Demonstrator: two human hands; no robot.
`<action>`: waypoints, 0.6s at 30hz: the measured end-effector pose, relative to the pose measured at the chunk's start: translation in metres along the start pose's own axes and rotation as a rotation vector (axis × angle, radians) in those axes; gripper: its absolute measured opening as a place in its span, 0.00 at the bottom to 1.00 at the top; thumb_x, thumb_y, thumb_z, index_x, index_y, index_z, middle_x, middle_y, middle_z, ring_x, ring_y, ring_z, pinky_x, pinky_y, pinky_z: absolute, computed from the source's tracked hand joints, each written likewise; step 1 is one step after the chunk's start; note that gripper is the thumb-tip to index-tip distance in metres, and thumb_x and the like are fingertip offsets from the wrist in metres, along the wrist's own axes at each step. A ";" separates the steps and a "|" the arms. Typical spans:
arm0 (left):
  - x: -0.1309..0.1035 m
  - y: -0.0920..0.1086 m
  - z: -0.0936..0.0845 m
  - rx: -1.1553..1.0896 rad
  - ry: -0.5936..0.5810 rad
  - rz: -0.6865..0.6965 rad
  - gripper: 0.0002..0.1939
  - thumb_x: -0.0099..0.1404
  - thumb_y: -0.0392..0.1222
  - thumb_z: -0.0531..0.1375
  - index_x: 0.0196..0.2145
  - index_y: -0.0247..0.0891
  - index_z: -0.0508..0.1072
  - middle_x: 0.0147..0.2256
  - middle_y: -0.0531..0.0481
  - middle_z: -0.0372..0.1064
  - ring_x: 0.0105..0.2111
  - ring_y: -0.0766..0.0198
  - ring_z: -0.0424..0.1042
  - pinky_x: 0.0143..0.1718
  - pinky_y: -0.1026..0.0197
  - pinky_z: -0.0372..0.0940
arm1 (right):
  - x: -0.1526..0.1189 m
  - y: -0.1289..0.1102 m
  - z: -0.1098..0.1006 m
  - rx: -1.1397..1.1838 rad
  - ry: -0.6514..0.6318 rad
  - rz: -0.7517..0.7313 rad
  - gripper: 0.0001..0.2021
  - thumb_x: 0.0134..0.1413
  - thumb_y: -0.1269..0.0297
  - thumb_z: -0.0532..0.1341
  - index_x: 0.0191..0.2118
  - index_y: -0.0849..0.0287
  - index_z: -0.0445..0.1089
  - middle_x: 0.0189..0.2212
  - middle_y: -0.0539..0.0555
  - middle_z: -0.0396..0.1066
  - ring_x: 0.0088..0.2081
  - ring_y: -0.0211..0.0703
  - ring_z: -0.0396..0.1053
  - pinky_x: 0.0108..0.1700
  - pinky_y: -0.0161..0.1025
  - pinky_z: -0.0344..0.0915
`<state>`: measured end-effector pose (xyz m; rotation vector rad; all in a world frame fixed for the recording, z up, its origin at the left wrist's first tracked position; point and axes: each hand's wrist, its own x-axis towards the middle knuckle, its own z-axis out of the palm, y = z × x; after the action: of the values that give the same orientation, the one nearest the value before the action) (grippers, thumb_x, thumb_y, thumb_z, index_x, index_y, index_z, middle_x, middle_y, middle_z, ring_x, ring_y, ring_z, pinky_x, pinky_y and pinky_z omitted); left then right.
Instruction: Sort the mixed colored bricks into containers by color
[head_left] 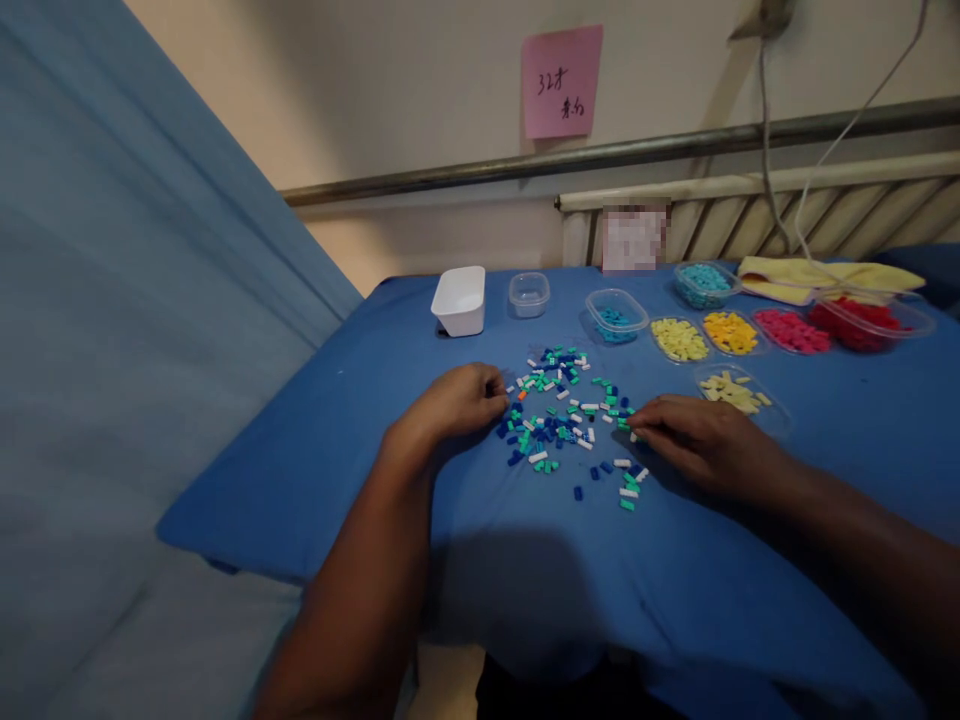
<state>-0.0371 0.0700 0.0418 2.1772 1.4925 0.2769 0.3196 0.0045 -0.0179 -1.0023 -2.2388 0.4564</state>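
Observation:
Loose small toy bricks [559,428] in dark blue, green, teal and white lie scattered over the blue tablecloth. One orange brick [522,396] shows among them. My left hand [466,398] rests at the left edge of the scatter, its fingers curled together. Whatever its fingertips hold, if anything, is hidden. At the right edge my right hand [694,436] is closed in a pinch, fingertips beside green and white bricks. What lies between those fingertips is too small to make out. A few bricks [628,490] lie slightly apart, nearer to me.
Behind the bricks stand a white tub [460,302], a clear container [529,296] and a container of blue pieces [616,318]. Further right are containers of yellow pieces [679,340], pink pieces [792,331] and red pieces [859,325]. A blue curtain [150,250] hangs left.

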 end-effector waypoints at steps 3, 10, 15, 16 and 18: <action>-0.003 0.013 0.000 -0.060 0.025 0.040 0.08 0.65 0.42 0.63 0.38 0.39 0.81 0.31 0.50 0.77 0.29 0.61 0.72 0.29 0.61 0.59 | 0.001 -0.001 0.003 -0.009 -0.024 -0.044 0.09 0.73 0.63 0.60 0.48 0.53 0.79 0.41 0.55 0.84 0.40 0.48 0.82 0.42 0.44 0.76; 0.002 0.044 0.026 -0.056 -0.081 0.421 0.12 0.74 0.40 0.60 0.50 0.41 0.82 0.46 0.45 0.79 0.46 0.56 0.77 0.50 0.57 0.68 | 0.003 -0.002 0.003 0.013 -0.041 -0.051 0.10 0.74 0.63 0.59 0.49 0.52 0.79 0.41 0.56 0.83 0.40 0.49 0.82 0.42 0.43 0.75; 0.004 0.053 0.037 0.165 -0.147 0.456 0.11 0.75 0.38 0.60 0.49 0.42 0.83 0.46 0.44 0.79 0.47 0.53 0.76 0.50 0.55 0.68 | 0.004 -0.002 0.003 0.021 -0.020 -0.049 0.10 0.74 0.62 0.60 0.48 0.52 0.80 0.41 0.56 0.83 0.40 0.48 0.81 0.43 0.44 0.76; 0.005 0.051 0.036 0.207 -0.131 0.434 0.11 0.74 0.38 0.60 0.48 0.41 0.83 0.45 0.44 0.78 0.46 0.53 0.76 0.49 0.54 0.68 | 0.004 -0.002 0.003 0.021 -0.014 -0.050 0.10 0.74 0.62 0.60 0.48 0.52 0.80 0.41 0.56 0.83 0.40 0.49 0.81 0.43 0.44 0.76; 0.008 0.045 0.034 0.245 -0.087 0.383 0.12 0.74 0.37 0.59 0.47 0.42 0.83 0.44 0.43 0.78 0.44 0.53 0.76 0.47 0.54 0.67 | 0.004 -0.002 0.002 0.017 -0.016 -0.057 0.10 0.74 0.63 0.60 0.48 0.52 0.80 0.41 0.57 0.83 0.40 0.49 0.81 0.43 0.44 0.76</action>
<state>0.0173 0.0552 0.0341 2.6309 1.1018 0.1261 0.3151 0.0065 -0.0167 -0.9264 -2.2679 0.4591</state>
